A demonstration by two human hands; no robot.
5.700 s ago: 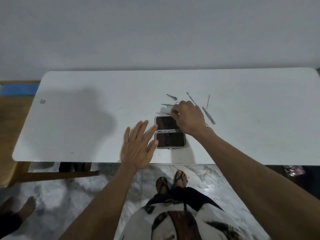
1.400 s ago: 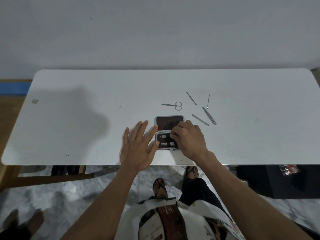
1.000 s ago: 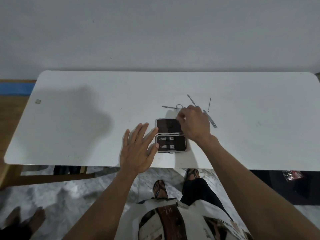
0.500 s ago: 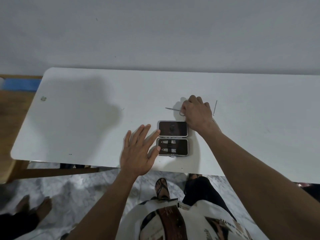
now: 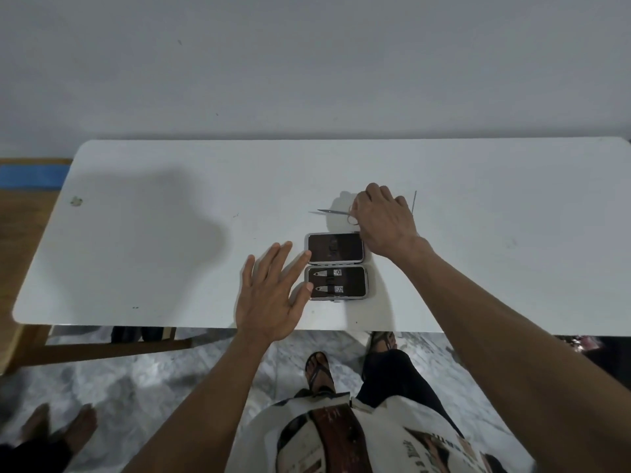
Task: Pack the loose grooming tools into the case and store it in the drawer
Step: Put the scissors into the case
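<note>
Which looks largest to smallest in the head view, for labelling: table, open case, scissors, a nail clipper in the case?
1. Table
2. Open case
3. Scissors, partly hidden by the right hand
4. Nail clipper

All sit at similar distance, so the order is fairly safe.

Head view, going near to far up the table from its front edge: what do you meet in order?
Left hand, flat beside the case → case's near half with two clippers → case's far half → right hand at the scissors → thin pick.
</note>
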